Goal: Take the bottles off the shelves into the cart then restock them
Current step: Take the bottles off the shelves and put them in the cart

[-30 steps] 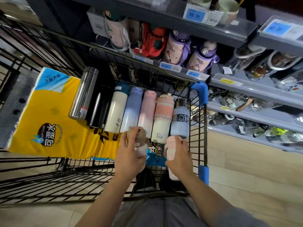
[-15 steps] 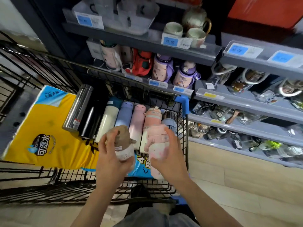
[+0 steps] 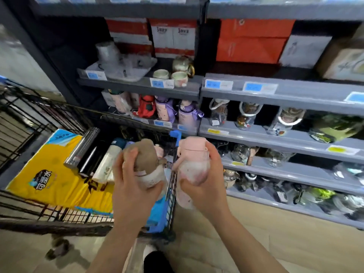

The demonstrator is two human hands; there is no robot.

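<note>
Brown-lidded bottle (image 3: 146,166): centre frame, over the cart (image 3: 39,119), upright.
Left hand (image 3: 131,186): fingers wrapped round it.
Pink bottle (image 3: 194,164): just right, before the shelves (image 3: 275,140).
Right hand (image 3: 206,182): gripped it, forearm raised.

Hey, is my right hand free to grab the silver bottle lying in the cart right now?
Probably not. The right hand already grips a pink bottle, and the silver bottle lies on the far left of the cart, past the left hand holding a brown-capped bottle.
</note>
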